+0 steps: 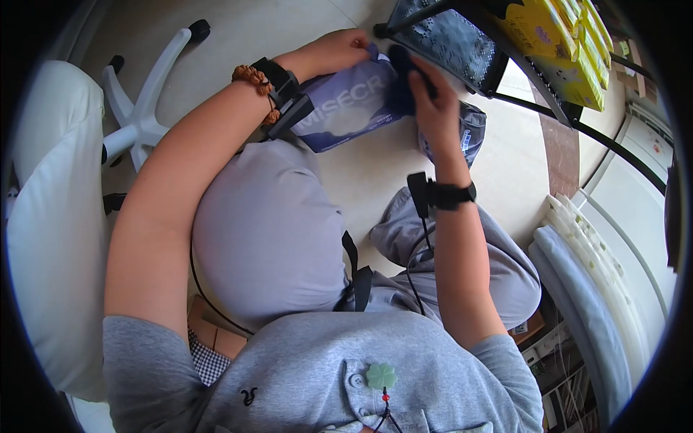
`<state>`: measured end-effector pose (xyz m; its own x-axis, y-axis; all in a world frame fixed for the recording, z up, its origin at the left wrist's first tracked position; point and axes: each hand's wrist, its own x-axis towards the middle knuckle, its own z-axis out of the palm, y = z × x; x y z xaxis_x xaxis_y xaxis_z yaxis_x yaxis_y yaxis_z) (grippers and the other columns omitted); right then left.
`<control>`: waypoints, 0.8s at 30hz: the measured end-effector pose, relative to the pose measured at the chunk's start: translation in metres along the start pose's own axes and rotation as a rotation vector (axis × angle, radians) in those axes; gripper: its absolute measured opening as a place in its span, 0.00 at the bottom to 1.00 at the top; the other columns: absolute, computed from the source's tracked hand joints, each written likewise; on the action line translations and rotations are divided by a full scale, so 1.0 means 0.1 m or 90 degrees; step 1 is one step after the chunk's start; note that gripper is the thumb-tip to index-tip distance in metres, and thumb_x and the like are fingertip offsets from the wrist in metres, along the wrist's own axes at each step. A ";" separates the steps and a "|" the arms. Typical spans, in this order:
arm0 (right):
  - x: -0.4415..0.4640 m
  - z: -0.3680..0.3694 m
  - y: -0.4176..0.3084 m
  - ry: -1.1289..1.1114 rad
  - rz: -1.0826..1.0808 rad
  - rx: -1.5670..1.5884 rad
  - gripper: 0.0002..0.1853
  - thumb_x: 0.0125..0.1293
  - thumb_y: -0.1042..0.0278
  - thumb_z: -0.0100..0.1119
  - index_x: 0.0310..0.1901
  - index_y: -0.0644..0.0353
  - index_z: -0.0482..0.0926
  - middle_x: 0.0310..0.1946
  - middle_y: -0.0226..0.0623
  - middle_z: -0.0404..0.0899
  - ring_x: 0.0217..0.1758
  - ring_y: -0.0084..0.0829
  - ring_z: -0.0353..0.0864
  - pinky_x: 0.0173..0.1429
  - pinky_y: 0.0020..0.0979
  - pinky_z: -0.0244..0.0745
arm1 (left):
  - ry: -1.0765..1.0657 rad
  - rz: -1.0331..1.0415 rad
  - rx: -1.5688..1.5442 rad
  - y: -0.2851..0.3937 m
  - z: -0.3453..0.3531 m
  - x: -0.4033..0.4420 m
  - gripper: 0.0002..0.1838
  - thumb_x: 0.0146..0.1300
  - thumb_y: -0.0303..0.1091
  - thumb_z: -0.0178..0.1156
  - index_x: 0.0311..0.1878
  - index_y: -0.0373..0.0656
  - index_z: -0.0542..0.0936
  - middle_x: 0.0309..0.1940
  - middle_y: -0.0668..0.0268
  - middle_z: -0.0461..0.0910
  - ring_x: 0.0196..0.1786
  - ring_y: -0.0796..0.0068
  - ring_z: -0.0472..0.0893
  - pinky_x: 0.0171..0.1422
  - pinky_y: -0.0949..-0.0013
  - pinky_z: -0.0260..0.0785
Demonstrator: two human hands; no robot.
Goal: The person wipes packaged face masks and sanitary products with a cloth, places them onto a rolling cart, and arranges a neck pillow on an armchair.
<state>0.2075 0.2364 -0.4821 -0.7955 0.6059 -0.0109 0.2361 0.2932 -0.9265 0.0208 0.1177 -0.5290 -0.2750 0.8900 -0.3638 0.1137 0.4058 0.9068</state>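
Observation:
A purple plastic pack (pixel 346 108) with large pale letters lies on the floor in front of my knees. My left hand (pixel 346 47) is closed at its far edge, fingers pinching the purple film near the corner. At the pack's right end is a dark navy, soft-looking bundle (pixel 401 78); its exact kind is hard to make out. My right hand (pixel 436 105) is closed on this bundle from the right, with thumb and fingers partly hidden by it. Just behind my right wrist stands a dark, shiny package (pixel 473 133), partly covered by the hand.
A black-framed rack (pixel 498 79) stands at the upper right, with yellow packs (pixel 559 43) on it. A white chair base (pixel 144 119) is at the left, beside a white padded seat (pixel 58 238). Folded fabric (pixel 585 303) hangs at the right. Cables run from my wrist straps.

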 end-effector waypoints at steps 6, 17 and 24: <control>0.07 0.04 0.40 -0.110 0.061 -0.168 0.13 0.64 0.71 0.54 0.48 0.62 0.80 0.40 0.52 0.81 0.44 0.43 0.83 0.51 0.31 0.73 | -0.058 0.102 0.029 0.21 -0.04 -0.16 0.06 0.66 0.30 0.56 0.41 0.41 0.70 0.33 0.73 0.75 0.37 0.82 0.69 0.45 0.74 0.64; -0.27 -0.05 -0.79 0.229 -0.152 -0.136 0.12 0.64 0.80 0.54 0.49 0.67 0.78 0.45 0.46 0.80 0.49 0.37 0.80 0.56 0.30 0.71 | -0.141 0.159 -0.495 0.61 -0.48 -0.14 0.14 0.61 0.32 0.64 0.48 0.41 0.73 0.41 0.69 0.76 0.46 0.79 0.75 0.51 0.77 0.67; -0.64 0.15 -0.43 0.031 0.069 -0.131 0.13 0.60 0.81 0.56 0.47 0.67 0.79 0.43 0.48 0.81 0.46 0.35 0.81 0.50 0.31 0.74 | -0.135 0.215 -0.597 0.62 -0.74 -0.33 0.07 0.63 0.29 0.60 0.42 0.42 0.73 0.34 0.70 0.76 0.40 0.79 0.76 0.49 0.76 0.68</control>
<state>0.2405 0.1739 -0.4475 -0.7329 0.6751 -0.0835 0.4316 0.3667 -0.8242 -0.0337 0.0980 -0.4449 -0.1822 0.9832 -0.0061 -0.6652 -0.1187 0.7372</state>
